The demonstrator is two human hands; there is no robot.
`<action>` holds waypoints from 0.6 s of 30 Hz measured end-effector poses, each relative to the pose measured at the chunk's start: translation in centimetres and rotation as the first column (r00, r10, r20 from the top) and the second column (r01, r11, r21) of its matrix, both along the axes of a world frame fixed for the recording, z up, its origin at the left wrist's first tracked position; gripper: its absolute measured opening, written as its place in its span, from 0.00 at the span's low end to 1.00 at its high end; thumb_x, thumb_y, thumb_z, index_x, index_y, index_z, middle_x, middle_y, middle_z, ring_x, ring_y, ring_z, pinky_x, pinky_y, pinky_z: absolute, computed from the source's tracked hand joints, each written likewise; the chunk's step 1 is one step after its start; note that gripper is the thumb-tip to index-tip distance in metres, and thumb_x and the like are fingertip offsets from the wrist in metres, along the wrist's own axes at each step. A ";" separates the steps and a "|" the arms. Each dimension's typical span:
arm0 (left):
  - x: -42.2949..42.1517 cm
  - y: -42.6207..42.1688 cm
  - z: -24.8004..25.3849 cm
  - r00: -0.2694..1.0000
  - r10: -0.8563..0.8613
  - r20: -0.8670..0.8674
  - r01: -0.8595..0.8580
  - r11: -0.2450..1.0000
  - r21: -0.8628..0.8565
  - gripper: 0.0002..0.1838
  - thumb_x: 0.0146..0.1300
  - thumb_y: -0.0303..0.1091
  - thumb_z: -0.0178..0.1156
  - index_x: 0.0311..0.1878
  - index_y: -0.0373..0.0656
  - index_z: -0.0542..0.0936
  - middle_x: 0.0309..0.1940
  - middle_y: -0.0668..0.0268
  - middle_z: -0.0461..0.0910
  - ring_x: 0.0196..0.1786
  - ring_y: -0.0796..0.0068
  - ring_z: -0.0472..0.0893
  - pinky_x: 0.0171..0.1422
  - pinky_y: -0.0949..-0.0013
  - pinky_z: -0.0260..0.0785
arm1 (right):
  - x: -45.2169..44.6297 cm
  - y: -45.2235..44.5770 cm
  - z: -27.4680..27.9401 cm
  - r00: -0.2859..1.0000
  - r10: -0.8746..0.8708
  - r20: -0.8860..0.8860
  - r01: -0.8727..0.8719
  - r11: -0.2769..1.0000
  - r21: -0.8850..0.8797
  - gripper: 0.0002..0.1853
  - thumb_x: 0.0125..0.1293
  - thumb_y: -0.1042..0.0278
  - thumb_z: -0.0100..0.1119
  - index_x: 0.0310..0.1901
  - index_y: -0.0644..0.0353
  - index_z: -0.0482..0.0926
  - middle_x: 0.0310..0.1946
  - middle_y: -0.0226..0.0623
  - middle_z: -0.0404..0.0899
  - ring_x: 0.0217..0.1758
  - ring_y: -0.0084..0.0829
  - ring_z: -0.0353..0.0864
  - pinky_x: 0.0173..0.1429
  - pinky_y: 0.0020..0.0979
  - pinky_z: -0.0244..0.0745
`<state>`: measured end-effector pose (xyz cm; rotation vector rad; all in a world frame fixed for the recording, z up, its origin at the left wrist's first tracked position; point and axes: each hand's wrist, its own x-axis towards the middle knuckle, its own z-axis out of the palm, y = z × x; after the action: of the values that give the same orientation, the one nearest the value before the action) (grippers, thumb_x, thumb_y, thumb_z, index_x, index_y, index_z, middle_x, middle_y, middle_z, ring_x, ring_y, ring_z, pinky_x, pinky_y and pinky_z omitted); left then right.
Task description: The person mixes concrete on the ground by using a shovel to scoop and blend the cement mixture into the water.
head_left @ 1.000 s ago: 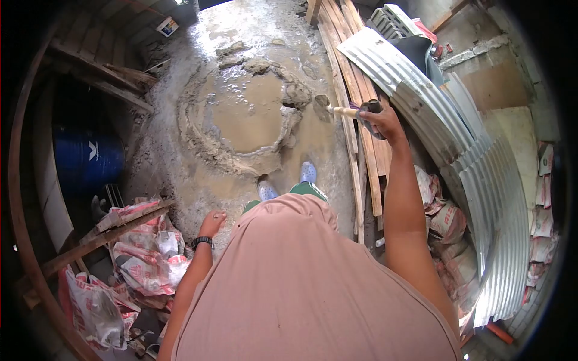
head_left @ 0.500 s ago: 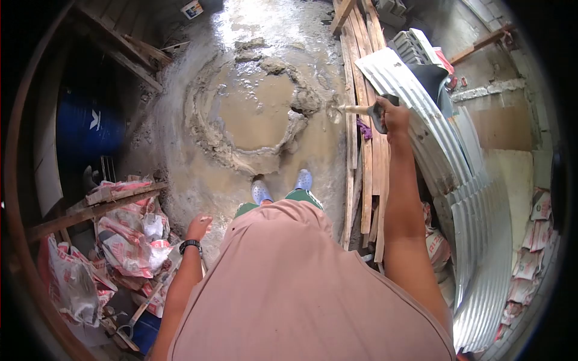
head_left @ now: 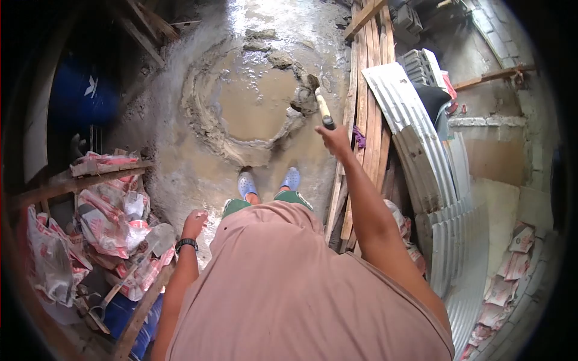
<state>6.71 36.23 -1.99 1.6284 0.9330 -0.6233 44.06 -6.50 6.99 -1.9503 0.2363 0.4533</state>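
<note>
My right hand (head_left: 336, 142) is closed around the black grip of a shovel (head_left: 324, 107) with a pale shaft. Foreshortening makes the shovel look short; its blade rests at the right side of a ring of wet mortar (head_left: 201, 129). Murky water (head_left: 253, 108) fills the middle of that ring. Beside my left hip hangs my left hand (head_left: 194, 224), empty, fingers loosely apart, with a black watch on the wrist. My feet, in blue clogs (head_left: 247, 183), stand just outside the near edge of the ring.
Long wooden planks (head_left: 367, 90) run along the right, with corrugated metal sheets (head_left: 415, 120) beyond. On the left are crumpled cement bags (head_left: 108, 222), a second shovel (head_left: 126, 277) and a blue drum (head_left: 84, 96). Hollow blocks (head_left: 421, 66) stand at back right.
My right hand has swung left and forward from above the planks, bringing the shovel's blade to the mortar ring. My left hand stays low at my side. The view has shifted slightly.
</note>
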 end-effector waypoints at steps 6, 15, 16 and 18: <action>-1.4 1.0 -2.3 0.998 0.046 -0.041 -0.047 0.998 -0.038 0.19 0.65 0.42 0.61 0.52 0.39 0.78 0.34 0.59 0.84 0.30 0.72 0.82 0.32 0.69 0.73 | -5.7 2.0 4.2 0.990 0.135 -0.043 -0.137 0.990 -0.044 0.15 0.56 0.62 0.70 0.23 0.58 0.73 0.16 0.24 0.70 0.17 0.18 0.67 0.22 0.28 0.62; 1.0 2.5 -3.6 0.999 0.024 0.034 -0.023 1.000 -0.019 0.19 0.65 0.41 0.62 0.50 0.33 0.78 0.34 0.57 0.83 0.30 0.71 0.82 0.35 0.67 0.77 | -9.7 4.4 8.1 0.985 0.086 -0.149 -0.075 0.994 0.079 0.13 0.58 0.66 0.68 0.26 0.56 0.70 0.15 0.23 0.67 0.14 0.16 0.64 0.17 0.24 0.56; 1.5 2.6 -3.5 0.996 0.017 0.083 -0.015 1.000 -0.025 0.20 0.65 0.41 0.62 0.50 0.32 0.78 0.34 0.57 0.83 0.31 0.71 0.82 0.35 0.68 0.77 | -10.2 4.5 8.3 0.983 0.079 -0.165 -0.059 0.991 0.123 0.13 0.58 0.67 0.67 0.26 0.56 0.70 0.15 0.23 0.67 0.14 0.16 0.63 0.16 0.23 0.55; 2.5 2.6 -3.5 0.996 0.045 0.077 -0.042 0.999 -0.035 0.20 0.65 0.41 0.62 0.49 0.33 0.78 0.35 0.57 0.83 0.31 0.71 0.82 0.34 0.68 0.76 | -10.7 4.6 8.5 0.985 0.083 -0.152 -0.061 0.988 0.141 0.12 0.58 0.68 0.67 0.26 0.56 0.70 0.15 0.22 0.67 0.14 0.15 0.63 0.16 0.23 0.54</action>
<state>9.25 38.82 -5.51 1.5878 0.8945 -0.5390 33.34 -1.90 15.53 -1.7960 0.2302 0.6559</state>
